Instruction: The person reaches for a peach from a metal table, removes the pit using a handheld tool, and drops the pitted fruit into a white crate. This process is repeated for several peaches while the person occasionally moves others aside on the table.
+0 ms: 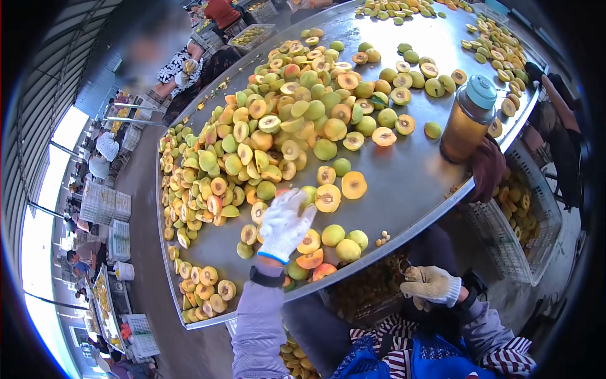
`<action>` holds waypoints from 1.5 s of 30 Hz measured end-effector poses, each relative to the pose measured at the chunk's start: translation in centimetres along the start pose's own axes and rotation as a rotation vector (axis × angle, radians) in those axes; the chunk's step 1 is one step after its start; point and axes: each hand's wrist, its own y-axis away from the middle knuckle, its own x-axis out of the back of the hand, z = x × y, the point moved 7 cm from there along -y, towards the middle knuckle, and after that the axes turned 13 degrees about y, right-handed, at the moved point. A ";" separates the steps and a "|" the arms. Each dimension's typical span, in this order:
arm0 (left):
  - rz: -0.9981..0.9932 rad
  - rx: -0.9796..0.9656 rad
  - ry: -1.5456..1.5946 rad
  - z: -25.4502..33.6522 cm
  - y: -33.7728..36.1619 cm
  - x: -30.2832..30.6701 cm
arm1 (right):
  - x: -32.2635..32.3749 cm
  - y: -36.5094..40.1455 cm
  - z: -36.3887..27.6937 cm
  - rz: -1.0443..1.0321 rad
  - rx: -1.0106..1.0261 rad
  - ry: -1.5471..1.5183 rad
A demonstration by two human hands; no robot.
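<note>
My left hand point(284, 222), in a white glove, reaches over the metal table point(404, 180) beside the heap of fruit. Its fingers are bent at a yellow-green fruit point(308, 194), and whether they grip it is unclear. Right of it lie halved fruits with brown centres point(327, 198). Below, near the table edge, are whole green fruits point(348, 250). My right hand point(430, 285), in a cream glove, is over my lap beyond the table edge, with its fingers curled round a small tool with a metal ring point(404, 266).
A bottle with a teal lid point(468, 120) stands at the table's right side. A white crate of fruit point(540, 243) is beside the table at right. Several pits point(383, 239) lie near the front edge. Other people point(221, 12) sit around the hall.
</note>
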 end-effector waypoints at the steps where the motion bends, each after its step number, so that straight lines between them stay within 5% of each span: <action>1: -0.001 -0.064 0.110 0.9 -0.9 -1.4 | -0.1 -0.1 0.3 -0.001 0.006 -0.009; 3: -0.051 -0.192 0.086 2.1 -3.6 -5.4 | 0.0 -0.2 0.7 0.002 0.017 -0.025; 8: -0.215 0.110 -0.196 3.6 -7.3 -11.4 | 0.0 0.0 0.8 0.004 0.035 -0.058; 13: -0.267 0.089 -0.273 4.7 -5.4 -11.8 | 0.1 0.4 0.2 0.067 0.044 -0.007; 18: -0.391 0.319 -0.010 3.4 -1.8 -10.4 | 0.2 0.9 0.1 0.120 0.084 0.065; 21: -0.133 0.356 0.361 4.4 1.9 -8.0 | 0.1 1.0 1.0 0.159 0.140 0.059; 25: 0.021 0.500 1.426 6.7 8.0 -7.1 | -1.2 2.2 1.0 0.170 0.225 -0.013; 27: 0.170 0.346 1.521 9.0 10.4 -6.1 | -3.7 3.8 0.0 0.111 0.230 -0.068; 29: -0.039 0.578 1.686 8.6 13.6 -7.2 | -5.9 5.3 -1.8 0.021 0.246 -0.106; 34: 0.117 0.459 1.754 13.4 16.5 -6.0 | -7.0 6.4 -4.4 0.238 0.504 0.300; 45: 0.391 0.347 1.559 16.6 19.2 -4.9 | -9.1 7.1 -3.8 0.239 0.445 0.363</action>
